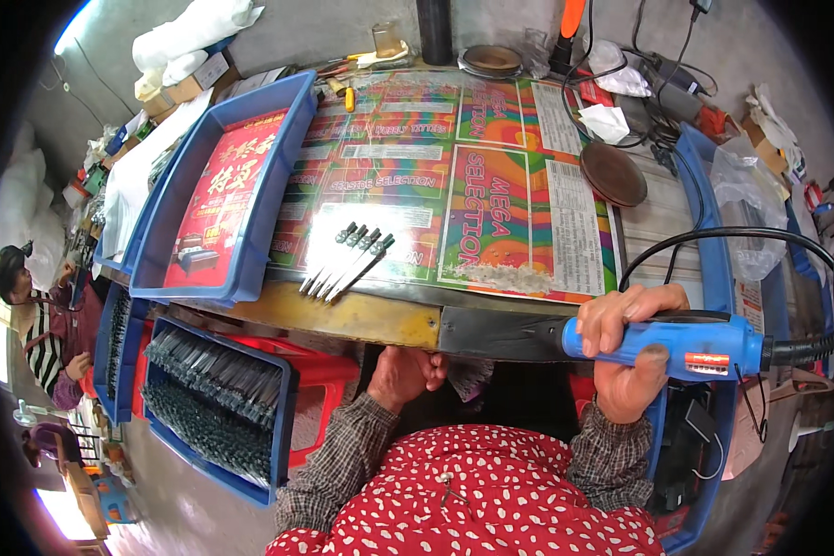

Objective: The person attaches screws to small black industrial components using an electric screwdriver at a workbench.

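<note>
My right hand (pixel 625 347) is wrapped round a blue handheld power tool (pixel 676 347), level at the table's front edge, with a thick black cable from its right end. My left hand (pixel 406 375) is closed just below the table edge, left of the tool; what its fingers hold, if anything, is hidden. On the table, ahead of my left hand, several slim silvery rods with dark ends (pixel 350 259) lie side by side. Down to the left, a blue bin (pixel 283 408) holds many similar dark-tipped rods in bundles.
A blue tray (pixel 287 139) lined with red printed paper stands at the table's left. A brown round disc (pixel 613 174) lies at the right, near tangled black cables (pixel 663 120). A red stool (pixel 329 375) is below the table. Another person (pixel 51 324) sits far left.
</note>
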A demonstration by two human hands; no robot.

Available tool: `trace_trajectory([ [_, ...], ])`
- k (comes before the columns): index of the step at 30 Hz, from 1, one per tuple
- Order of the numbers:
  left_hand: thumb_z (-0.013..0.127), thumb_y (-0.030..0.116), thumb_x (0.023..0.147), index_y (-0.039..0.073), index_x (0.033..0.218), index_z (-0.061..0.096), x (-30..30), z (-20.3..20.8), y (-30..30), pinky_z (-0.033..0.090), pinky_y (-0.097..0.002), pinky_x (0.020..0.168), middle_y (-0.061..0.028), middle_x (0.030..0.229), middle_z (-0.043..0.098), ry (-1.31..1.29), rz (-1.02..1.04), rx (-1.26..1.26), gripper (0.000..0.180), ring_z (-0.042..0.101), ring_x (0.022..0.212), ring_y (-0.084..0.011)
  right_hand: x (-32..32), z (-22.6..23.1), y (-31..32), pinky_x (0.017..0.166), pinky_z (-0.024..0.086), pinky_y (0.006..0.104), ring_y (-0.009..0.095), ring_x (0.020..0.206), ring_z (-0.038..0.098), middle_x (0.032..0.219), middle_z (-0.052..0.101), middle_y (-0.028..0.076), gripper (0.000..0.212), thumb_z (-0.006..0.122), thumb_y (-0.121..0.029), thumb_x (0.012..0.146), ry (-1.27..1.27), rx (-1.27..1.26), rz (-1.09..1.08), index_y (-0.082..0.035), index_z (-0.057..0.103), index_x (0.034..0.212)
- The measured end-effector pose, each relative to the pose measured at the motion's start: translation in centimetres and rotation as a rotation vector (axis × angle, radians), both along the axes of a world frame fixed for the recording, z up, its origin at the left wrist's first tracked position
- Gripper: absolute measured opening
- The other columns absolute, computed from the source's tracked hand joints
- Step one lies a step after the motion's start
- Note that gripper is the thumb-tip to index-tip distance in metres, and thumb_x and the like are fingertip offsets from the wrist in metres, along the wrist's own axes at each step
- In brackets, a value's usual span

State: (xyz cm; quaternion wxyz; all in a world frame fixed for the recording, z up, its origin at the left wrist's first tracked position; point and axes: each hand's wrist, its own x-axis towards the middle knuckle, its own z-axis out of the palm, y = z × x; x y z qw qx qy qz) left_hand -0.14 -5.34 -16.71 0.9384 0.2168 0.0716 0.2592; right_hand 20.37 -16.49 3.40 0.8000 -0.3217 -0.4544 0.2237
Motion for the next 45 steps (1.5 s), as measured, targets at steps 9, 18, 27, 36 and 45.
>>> trace_trajectory([
  [9, 0.053, 0.039, 0.087, 0.005, 0.095, 0.055, -0.1, -2.7, 4.2, 0.035, -0.0242, 0.040, -0.0067, 0.077, 0.055, -0.123, -0.215, 0.082, 0.036, 0.045, 0.051, -0.0146, 0.0, 0.1, 0.1, 0.057, 0.043, 0.0313, 0.015, 0.054, 0.051, 0.063, 0.050, 0.005, 0.045, 0.068, -0.040, 0.079, -0.052, -0.034, -0.049, -0.006, 0.043, 0.093],
  [18, 0.063, 0.031, 0.082, 0.004, 0.095, 0.058, 0.2, -1.1, 4.5, 0.039, -0.0302, 0.043, -0.0082, 0.076, 0.058, -0.029, -0.191, 0.130, 0.031, 0.048, 0.051, -0.0189, 0.1, 0.2, 0.5, 0.056, 0.042, 0.0302, 0.015, 0.052, 0.050, 0.063, 0.049, 0.004, 0.042, 0.065, -0.039, 0.080, -0.071, -0.035, -0.069, -0.007, 0.042, 0.092],
  [27, 0.059, 0.032, 0.084, 0.005, 0.085, 0.058, 0.3, -1.0, 3.2, 0.041, -0.0306, 0.046, -0.0080, 0.072, 0.057, 0.029, -0.136, 0.141, 0.027, 0.051, 0.053, -0.0200, -0.1, 0.3, 0.4, 0.057, 0.041, 0.0307, 0.015, 0.051, 0.049, 0.062, 0.047, 0.003, 0.042, 0.064, -0.041, 0.081, -0.103, -0.043, -0.098, -0.007, 0.041, 0.092],
  [36, 0.053, 0.037, 0.088, 0.002, 0.097, 0.058, 0.1, -2.5, 2.6, 0.051, -0.0377, 0.058, -0.0109, 0.077, 0.060, -0.096, -0.089, 0.039, 0.037, 0.062, 0.070, -0.0257, -0.1, 0.1, 0.2, 0.058, 0.039, 0.0319, 0.014, 0.052, 0.047, 0.062, 0.045, 0.003, 0.043, 0.061, -0.045, 0.082, -0.127, -0.063, -0.116, -0.009, 0.040, 0.093],
  [45, 0.043, 0.037, 0.094, 0.002, 0.112, 0.047, -3.7, -1.1, -1.0, 0.053, -0.0357, 0.066, -0.0249, 0.103, 0.057, 0.163, 0.053, 0.028, 0.040, 0.060, 0.076, -0.0220, 0.1, -0.1, -0.1, 0.060, 0.039, 0.0329, 0.014, 0.054, 0.046, 0.065, 0.045, 0.002, 0.045, 0.059, -0.048, 0.083, -0.147, -0.064, -0.110, -0.008, 0.042, 0.095],
])
